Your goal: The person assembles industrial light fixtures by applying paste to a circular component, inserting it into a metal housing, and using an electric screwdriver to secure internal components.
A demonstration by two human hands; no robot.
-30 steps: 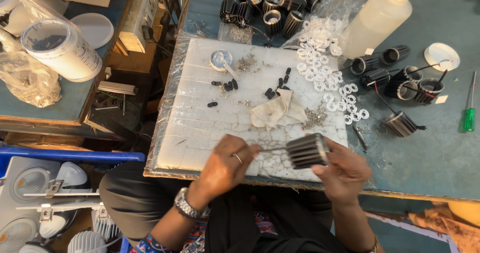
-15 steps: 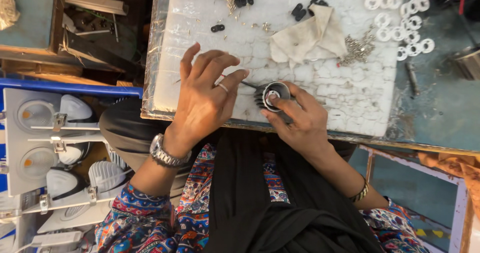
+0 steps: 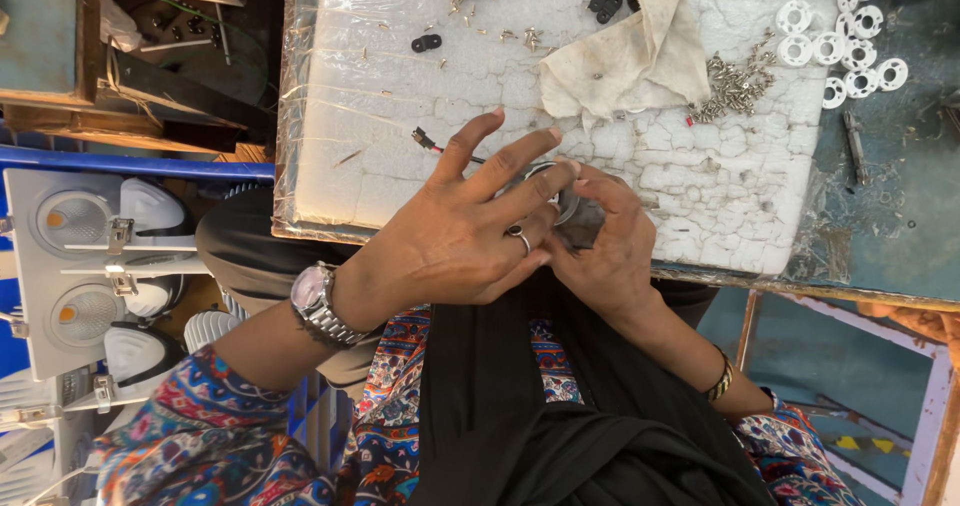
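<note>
My right hand point(image 3: 605, 251) grips a small round dark lamp housing point(image 3: 575, 211) at the near edge of a white foam board point(image 3: 700, 181). My left hand point(image 3: 465, 231), with a ring and a wristwatch, lies over the housing with fingers spread and fingertips touching its top; most of the part is hidden under it. A thin wire with a black connector point(image 3: 425, 141) runs out from beneath the left fingers onto the board.
On the board lie a crumpled cloth point(image 3: 625, 56), a pile of small screws point(image 3: 735, 81), black clips point(image 3: 605, 1) and white plastic rings point(image 3: 835, 26). White square lamp fixtures point(image 3: 75, 266) sit at the left beside my lap. A teal worktable point(image 3: 900, 166) extends right.
The view has moved closer to the hands. My left hand has slid right, from beside the housing to on top of it, covering most of it. The right hand still holds the part.
</note>
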